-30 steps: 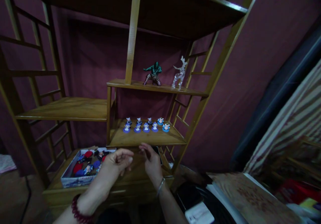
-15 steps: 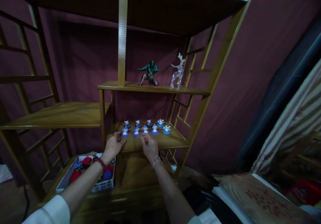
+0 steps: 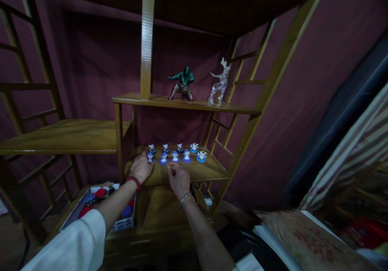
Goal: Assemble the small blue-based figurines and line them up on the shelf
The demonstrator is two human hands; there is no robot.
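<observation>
My left hand (image 3: 141, 169) is closed around the purple-based figurine (image 3: 150, 157) at the left end of the front row, its fingers at the figurine's sides. More purple-based figurines (image 3: 175, 156) stand upright to the right of it. Just in front of them is my right hand (image 3: 179, 178), fingers curled in and nothing visible in them. Behind, dark-based figurines with pale heads (image 3: 165, 148) form a back row. Two blue-based figurines (image 3: 201, 157) stand one behind the other at the right end. All of them are on the low wooden shelf (image 3: 200, 173).
On the shelf above are a crouching green figure (image 3: 183, 83) and a clear deer ornament (image 3: 219, 84). A wooden post (image 3: 147, 40) rises at left of them. Below my left forearm sits a box (image 3: 125, 224) of mixed red and blue pieces.
My left hand has moved forward and closed around the leftmost purple-based figurine. My right hand has drawn back slightly to the left. The camera view has shifted a little closer.
</observation>
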